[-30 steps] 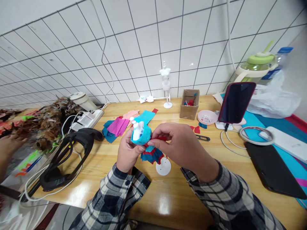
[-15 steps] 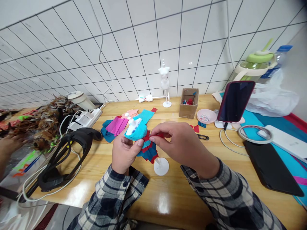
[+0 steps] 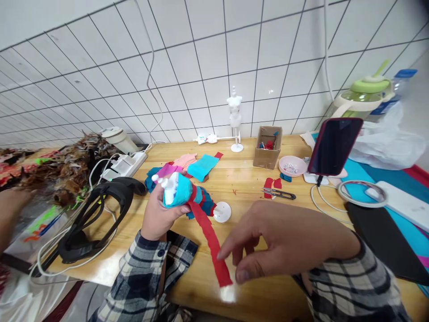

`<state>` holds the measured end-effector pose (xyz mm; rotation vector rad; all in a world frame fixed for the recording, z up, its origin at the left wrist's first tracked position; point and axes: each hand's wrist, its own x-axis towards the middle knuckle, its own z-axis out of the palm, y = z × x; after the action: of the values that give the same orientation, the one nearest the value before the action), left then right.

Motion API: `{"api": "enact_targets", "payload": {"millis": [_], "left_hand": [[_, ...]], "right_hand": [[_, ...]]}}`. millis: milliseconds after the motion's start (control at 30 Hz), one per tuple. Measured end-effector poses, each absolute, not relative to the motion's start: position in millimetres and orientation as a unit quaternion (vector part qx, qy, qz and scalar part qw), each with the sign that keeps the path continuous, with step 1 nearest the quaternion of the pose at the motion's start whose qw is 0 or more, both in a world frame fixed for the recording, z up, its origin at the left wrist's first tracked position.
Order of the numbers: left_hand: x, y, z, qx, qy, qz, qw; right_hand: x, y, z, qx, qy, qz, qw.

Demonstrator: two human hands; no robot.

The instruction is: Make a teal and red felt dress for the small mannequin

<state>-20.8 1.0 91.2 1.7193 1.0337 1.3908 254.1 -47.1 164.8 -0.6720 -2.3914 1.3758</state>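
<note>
My left hand [image 3: 159, 214] is closed around a small white dress form [image 3: 170, 190] dressed in blue and red crepe paper [image 3: 181, 190]. The form is tilted, its neck to the left and its round white base [image 3: 222, 212] to the right. From its waist a long red paper strip [image 3: 209, 237] hangs down toward the front of the table. My right hand [image 3: 268, 241] is open beside the strip's lower end, the index fingertip at or very near its edge. Thread snips [image 3: 279, 193] lie by red paper scraps [image 3: 268, 185] further back.
A second dress form [image 3: 235, 116] stands by the wall, near a cardboard box [image 3: 267, 154] and a pink bowl of beads [image 3: 292, 166]. Coloured paper sheets [image 3: 203, 167] lie behind my left hand. A phone [image 3: 335, 145] stands right; a black headset [image 3: 97, 214] and another person's hand [image 3: 15, 210] are left.
My right hand has let go of the red paper at the waist and moved right and nearer. The red strip now hangs loose. My left hand has shifted left, tilting the dress form further.
</note>
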Motion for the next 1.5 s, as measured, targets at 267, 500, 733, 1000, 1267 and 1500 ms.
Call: {"api": "enact_targets", "payload": {"millis": [267, 500, 733, 1000, 1267, 1500], "left_hand": [[-26.2, 2.0, 95.3, 0.697, 0.341, 0.553, 0.302], [-3.2, 25.9, 60.5, 0.686, 0.367, 0.534, 0.332], [-12.0, 31.7, 20.7, 0.576, 0.434, 0.622, 0.305], [3.7, 20.9, 25.5, 0.62, 0.42, 0.578, 0.323], [-4.0, 19.2, 20.0, 0.648, 0.423, 0.479, 0.415], [10.3, 1.4, 13.9, 0.665, 0.412, 0.503, 0.367]], "right_hand": [[292.1, -10.2, 90.6, -0.583, -0.767, 0.137, 0.231], [315.0, -48.8, 27.8, -0.599, -0.598, 0.008, 0.533], [340.2, -23.5, -7.9, -0.66, -0.703, 0.017, 0.265], [344.9, -20.5, -21.0, -0.701, -0.698, -0.031, 0.142], [338.2, -28.8, -2.5, -0.716, -0.651, -0.067, 0.242], [303.0, -51.2, 18.1, -0.633, -0.654, -0.02, 0.414]]}}
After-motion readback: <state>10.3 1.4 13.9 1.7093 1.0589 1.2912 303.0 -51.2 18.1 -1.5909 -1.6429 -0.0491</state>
